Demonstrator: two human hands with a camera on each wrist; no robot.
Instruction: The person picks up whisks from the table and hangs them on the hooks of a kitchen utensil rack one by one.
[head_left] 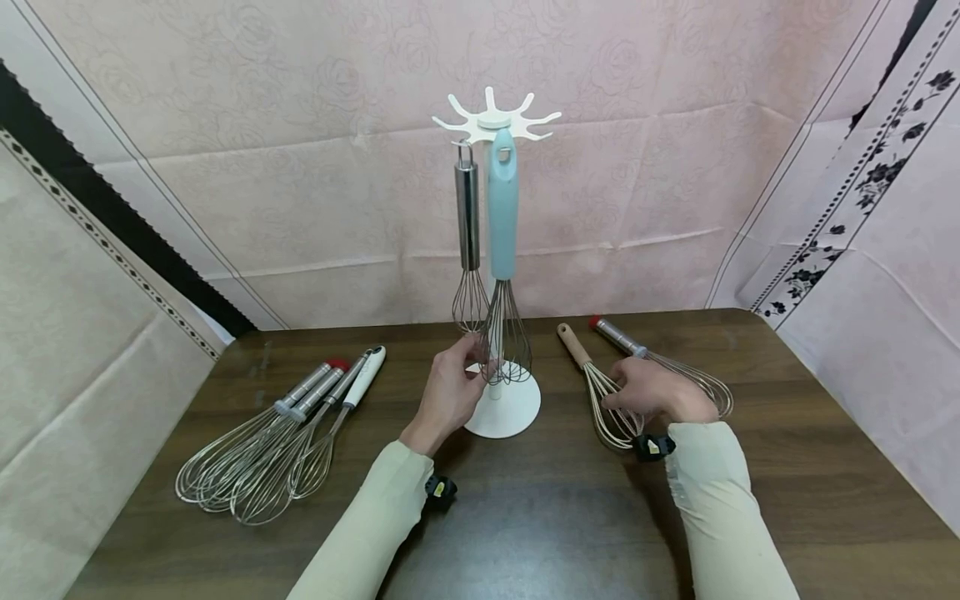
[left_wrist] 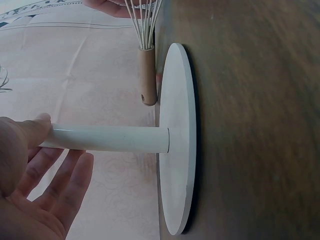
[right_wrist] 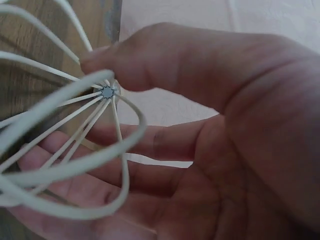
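Note:
My left hand (head_left: 450,387) grips the white pole (left_wrist: 110,138) of a stand, low down above its round base (head_left: 501,412). From the stand's hooked top (head_left: 492,122) hang a steel-handled whisk (head_left: 467,221) and a light-blue-handled whisk (head_left: 502,212). At the right, my right hand (head_left: 658,392) holds the pale wires of a wooden-handled whisk (head_left: 576,345). Thumb and fingers lie on opposite sides of those wires in the right wrist view. Just behind this hand lies a red-tipped whisk (head_left: 618,336), its wires partly covered by the hand.
Several wire whisks (head_left: 258,454) lie bunched on the left of the brown table (head_left: 540,533), among them a white-handled one (head_left: 365,377). A pale cloth (head_left: 337,208) hangs behind the table and along both sides.

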